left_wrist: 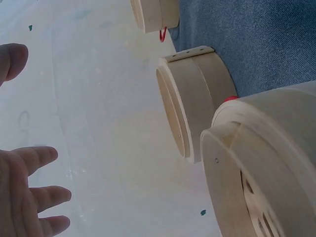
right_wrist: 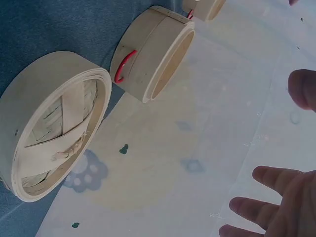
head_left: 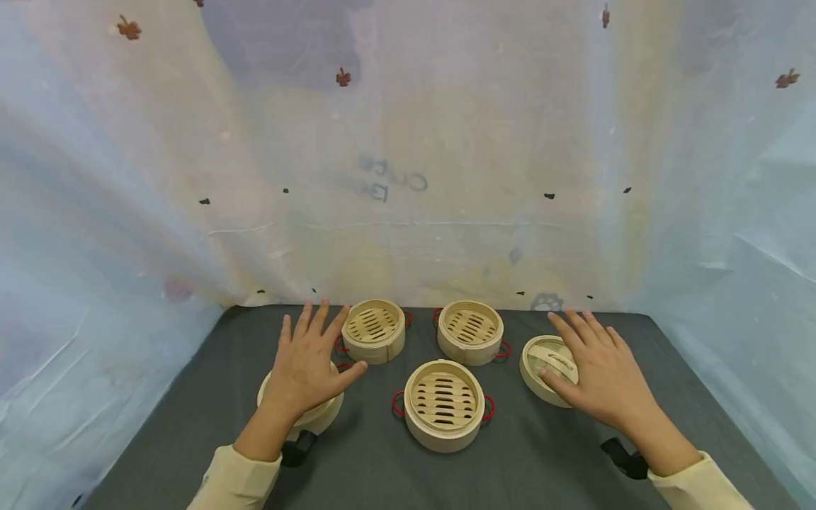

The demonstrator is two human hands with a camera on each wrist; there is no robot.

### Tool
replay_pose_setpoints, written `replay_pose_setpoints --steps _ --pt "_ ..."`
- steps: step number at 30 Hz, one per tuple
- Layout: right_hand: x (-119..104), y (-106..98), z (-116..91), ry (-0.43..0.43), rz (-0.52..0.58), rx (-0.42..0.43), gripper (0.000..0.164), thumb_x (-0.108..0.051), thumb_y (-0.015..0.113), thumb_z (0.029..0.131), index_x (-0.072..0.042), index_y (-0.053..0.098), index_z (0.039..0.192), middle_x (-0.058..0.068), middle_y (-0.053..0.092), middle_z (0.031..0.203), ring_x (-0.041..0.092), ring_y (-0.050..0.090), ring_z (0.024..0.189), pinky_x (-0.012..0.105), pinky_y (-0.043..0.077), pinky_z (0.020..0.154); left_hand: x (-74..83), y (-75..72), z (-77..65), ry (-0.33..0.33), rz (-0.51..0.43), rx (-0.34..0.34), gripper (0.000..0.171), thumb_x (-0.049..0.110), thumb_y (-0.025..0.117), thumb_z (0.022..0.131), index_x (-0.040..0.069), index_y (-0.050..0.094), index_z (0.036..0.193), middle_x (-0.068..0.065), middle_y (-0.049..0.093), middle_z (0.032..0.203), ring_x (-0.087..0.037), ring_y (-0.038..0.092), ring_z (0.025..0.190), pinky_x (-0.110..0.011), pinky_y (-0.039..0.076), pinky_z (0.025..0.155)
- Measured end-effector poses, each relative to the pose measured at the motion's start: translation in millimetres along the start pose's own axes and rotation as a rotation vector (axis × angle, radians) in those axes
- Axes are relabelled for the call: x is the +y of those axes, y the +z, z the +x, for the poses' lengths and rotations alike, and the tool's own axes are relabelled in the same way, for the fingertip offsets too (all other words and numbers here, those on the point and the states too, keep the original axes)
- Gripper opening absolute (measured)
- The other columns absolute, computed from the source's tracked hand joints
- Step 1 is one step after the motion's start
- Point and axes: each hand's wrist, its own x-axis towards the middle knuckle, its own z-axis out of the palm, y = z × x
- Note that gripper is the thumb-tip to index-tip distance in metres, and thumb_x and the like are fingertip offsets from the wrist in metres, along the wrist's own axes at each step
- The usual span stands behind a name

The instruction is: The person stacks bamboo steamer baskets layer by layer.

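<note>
My left hand (head_left: 307, 368) is held palm down with spread fingers above a bamboo steamer basket (head_left: 326, 416), hiding much of it. On the other side, my right hand (head_left: 599, 372) hovers with fingers spread, partly covering the woven steamer lid (head_left: 537, 377) with its strap handle. Both wrist views show a gap between the hands and the bamboo pieces, so neither touches anything. Between the hands stands a slatted steamer basket (head_left: 444, 440) with red side loops. Behind it are a left rear basket (head_left: 375, 351) and a right rear basket (head_left: 470, 354), both upright with slatted floors visible.
A dark grey cloth (head_left: 497, 460) covers the table under the steamer pieces. A pale patterned sheet (head_left: 446, 156) hangs behind the far edge and continues along both sides. Each wrist carries a black strap, such as the right strap (head_left: 625, 459).
</note>
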Motion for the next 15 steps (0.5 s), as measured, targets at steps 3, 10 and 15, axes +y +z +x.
replay_pose_setpoints --steps 3,10,15 --pt "-1 -2 0 -0.001 0.038 -0.003 0.087 -0.054 0.068 0.081 -0.018 0.031 0.152 0.019 0.038 0.150 0.045 0.036 0.135 0.067 0.031 0.099 -1.5 -3.5 0.5 0.004 0.000 0.010 0.092 0.068 0.063 0.076 0.021 0.035 0.150 -0.020 0.030 0.155 -0.045 0.023 0.143 -0.070 0.018 0.108" --pt "-3 -4 -3 0.015 0.201 -0.019 0.080 -0.047 0.067 0.085 -0.017 0.032 0.151 0.020 0.041 0.147 0.047 0.039 0.131 0.066 0.035 0.095 -7.0 -14.7 -0.2 0.013 -0.014 0.043 0.088 0.065 0.066 0.076 0.019 0.042 0.147 -0.018 0.036 0.152 -0.045 0.030 0.140 -0.068 0.026 0.105" --pt "-8 1 -9 0.045 0.324 -0.046 0.075 -0.045 0.067 0.086 -0.019 0.035 0.149 0.017 0.042 0.146 0.044 0.040 0.130 0.066 0.036 0.093 -6.8 -22.1 -4.3 0.025 -0.034 0.054 0.085 0.063 0.066 0.075 0.019 0.045 0.145 -0.018 0.042 0.148 -0.044 0.035 0.137 -0.066 0.032 0.102"
